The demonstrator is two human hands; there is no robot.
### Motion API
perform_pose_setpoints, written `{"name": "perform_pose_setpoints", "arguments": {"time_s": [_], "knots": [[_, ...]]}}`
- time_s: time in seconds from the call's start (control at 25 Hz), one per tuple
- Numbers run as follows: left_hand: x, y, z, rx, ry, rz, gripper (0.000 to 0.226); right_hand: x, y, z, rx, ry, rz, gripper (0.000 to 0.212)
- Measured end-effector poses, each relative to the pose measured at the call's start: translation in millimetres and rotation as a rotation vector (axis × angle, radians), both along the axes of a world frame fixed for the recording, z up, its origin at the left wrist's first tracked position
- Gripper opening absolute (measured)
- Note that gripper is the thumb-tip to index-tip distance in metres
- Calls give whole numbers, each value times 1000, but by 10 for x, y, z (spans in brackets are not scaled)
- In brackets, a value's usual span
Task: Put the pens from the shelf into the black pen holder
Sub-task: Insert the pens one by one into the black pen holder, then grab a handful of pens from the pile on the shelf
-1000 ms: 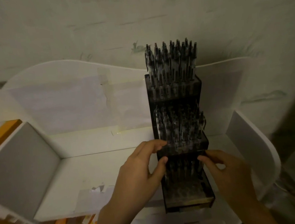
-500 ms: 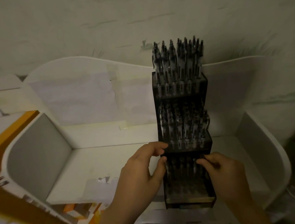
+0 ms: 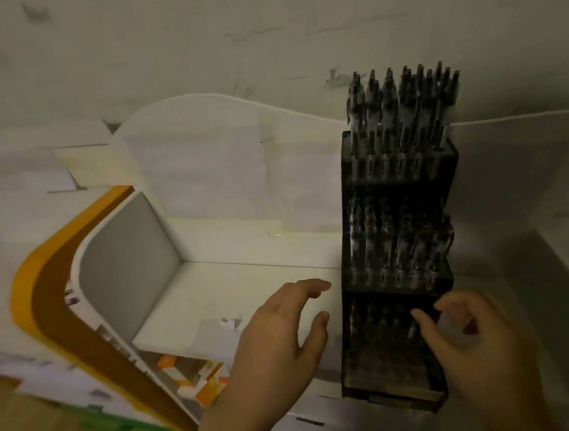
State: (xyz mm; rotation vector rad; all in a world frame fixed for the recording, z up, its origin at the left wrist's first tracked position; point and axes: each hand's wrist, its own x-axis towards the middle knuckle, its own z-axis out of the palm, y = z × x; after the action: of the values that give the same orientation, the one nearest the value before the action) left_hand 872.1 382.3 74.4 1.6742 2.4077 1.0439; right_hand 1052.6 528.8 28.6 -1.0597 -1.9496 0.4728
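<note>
The black pen holder point(image 3: 398, 174) stands upright on the white shelf point(image 3: 234, 281), right of centre. It has three stepped tiers, and several dark pens point(image 3: 404, 105) stick up from the top and middle tiers. My left hand point(image 3: 280, 339) hovers just left of the holder with its fingers spread and relaxed, holding nothing and not touching it. My right hand point(image 3: 473, 343) is at the holder's lower right front, with thumb and curled fingers pinching the corner of the middle step. The lower tier is dark and blurred, so I cannot make out what it holds.
The shelf has a curved white back panel point(image 3: 208, 146) and rounded side walls at left point(image 3: 125, 263) and right point(image 3: 557, 277). A box with orange and brown bands point(image 3: 53, 304) lies at the left. Behind is a pale wall point(image 3: 260, 28).
My left hand has let go of the holder's left side and moved a little left, fingers opening. The view has swung left. My right hand stays at the holder's front right.
</note>
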Motion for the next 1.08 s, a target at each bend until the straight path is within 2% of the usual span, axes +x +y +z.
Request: {"name": "perform_pose_setpoints", "arguments": {"time_s": [0.12, 0.2, 0.28, 0.4, 0.56, 0.96, 1.08], "knots": [[-151, -194, 43, -66, 94, 32, 49, -293, -385, 195, 137, 132, 261, 22], [-285, -406, 86, -83, 124, 100, 56, -598, -615, 255, 138, 97, 411, 26], [-469, -663, 108, -77, 130, 188, 60, -966, -836, 286, 45, 28, 495, 32], [-791, -1073, 122, -48, 138, 289, 60, -1550, -1189, 291, -29, -145, 513, 54], [-1385, -1823, 94, -36, 171, 396, 57, -2348, -1858, 435, 7, -287, 628, 56], [-3102, -3674, 163, 6, 167, 489, 55, -4231, -3520, 632, 133, -287, 731, 54], [-3549, -3999, 137, -2, 156, 496, 58, -4622, -3805, 638, 136, -266, 747, 50]]}}
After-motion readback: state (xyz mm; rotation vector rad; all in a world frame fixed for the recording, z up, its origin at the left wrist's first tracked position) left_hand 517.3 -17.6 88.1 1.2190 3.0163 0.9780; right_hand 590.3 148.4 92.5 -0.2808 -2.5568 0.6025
